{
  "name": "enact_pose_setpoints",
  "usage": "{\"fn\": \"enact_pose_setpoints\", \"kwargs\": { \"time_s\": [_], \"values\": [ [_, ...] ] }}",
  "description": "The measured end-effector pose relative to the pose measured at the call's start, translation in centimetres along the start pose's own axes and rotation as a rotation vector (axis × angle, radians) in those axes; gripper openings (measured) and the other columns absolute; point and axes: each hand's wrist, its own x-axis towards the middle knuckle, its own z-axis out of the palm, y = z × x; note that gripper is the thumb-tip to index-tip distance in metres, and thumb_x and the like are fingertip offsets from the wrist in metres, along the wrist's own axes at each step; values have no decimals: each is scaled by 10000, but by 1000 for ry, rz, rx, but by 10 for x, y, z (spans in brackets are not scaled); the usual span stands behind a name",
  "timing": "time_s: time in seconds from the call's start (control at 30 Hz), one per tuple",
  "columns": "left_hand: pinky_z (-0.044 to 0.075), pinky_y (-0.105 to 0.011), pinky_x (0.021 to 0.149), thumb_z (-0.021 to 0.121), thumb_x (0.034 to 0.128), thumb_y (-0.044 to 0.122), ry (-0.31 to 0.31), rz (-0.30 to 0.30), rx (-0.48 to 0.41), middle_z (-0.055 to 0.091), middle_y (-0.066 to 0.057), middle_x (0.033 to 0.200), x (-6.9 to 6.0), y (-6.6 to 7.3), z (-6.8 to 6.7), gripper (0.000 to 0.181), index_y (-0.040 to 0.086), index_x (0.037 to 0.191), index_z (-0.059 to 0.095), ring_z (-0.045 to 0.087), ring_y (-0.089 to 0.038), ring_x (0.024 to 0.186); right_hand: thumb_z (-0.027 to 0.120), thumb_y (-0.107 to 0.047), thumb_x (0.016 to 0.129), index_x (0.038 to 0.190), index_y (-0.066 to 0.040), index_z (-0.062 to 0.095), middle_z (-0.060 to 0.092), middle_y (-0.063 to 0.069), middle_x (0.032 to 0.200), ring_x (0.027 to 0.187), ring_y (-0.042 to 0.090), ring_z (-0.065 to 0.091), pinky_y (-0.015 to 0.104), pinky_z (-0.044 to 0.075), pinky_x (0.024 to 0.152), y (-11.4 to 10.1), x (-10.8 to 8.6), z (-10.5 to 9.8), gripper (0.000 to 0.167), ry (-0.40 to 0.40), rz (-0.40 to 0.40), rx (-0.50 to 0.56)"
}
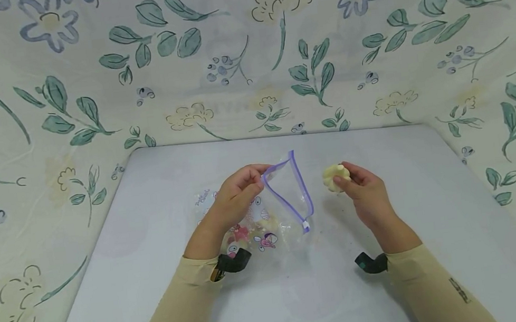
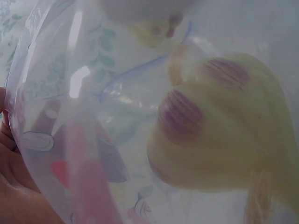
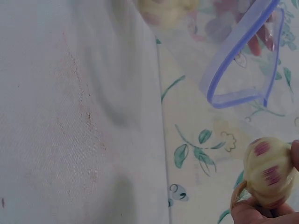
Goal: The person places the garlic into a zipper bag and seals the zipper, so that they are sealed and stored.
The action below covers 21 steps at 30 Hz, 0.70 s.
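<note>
My left hand [image 1: 235, 195] pinches the rim of a clear zip bag [image 1: 310, 197] with a purple zip edge and white slider, its mouth spread wide. Cartoon prints cover the bag. Through the plastic, the left wrist view shows pale yellow garlic bulbs [image 2: 219, 144] with purple patches and bits of twine. Just right of the bag mouth, my right hand [image 1: 371, 198] holds another garlic bulb [image 1: 332, 179] between thumb and fingers, apart from the bag. In the right wrist view this garlic bulb [image 3: 267, 170] has purple patches and a loop of twine.
The white table [image 1: 149, 216] lies under both hands, its far edge meeting a floral cloth [image 1: 228, 68] that hangs behind and at the sides. A black wrist camera mount [image 1: 233, 261] sits by the left wrist, another black mount [image 1: 370, 263] by the right.
</note>
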Motion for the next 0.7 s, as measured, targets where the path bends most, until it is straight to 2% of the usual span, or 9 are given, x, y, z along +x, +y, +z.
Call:
{"fn": "enact_pose_setpoints", "kwargs": {
  "time_s": [0.27,0.7],
  "values": [
    [425,-539,1103,477,989,109,4,0,-6,599,-137,1402,-1,1,2,103,62,910,523,548,-329,1317,691,-82,936,1450,9,480,539,153,1433,1203,133,585,172,520,949,1,-2,6,563,-24,-28,18],
    [417,-552,1111,476,993,129,6,-15,-8,601,-131,1397,-4,4,6,111,70,915,527,553,-331,1313,692,-116,943,1464,-17,474,530,139,1468,1271,184,563,193,513,974,-2,-6,11,573,-57,-10,1]
  ]
}}
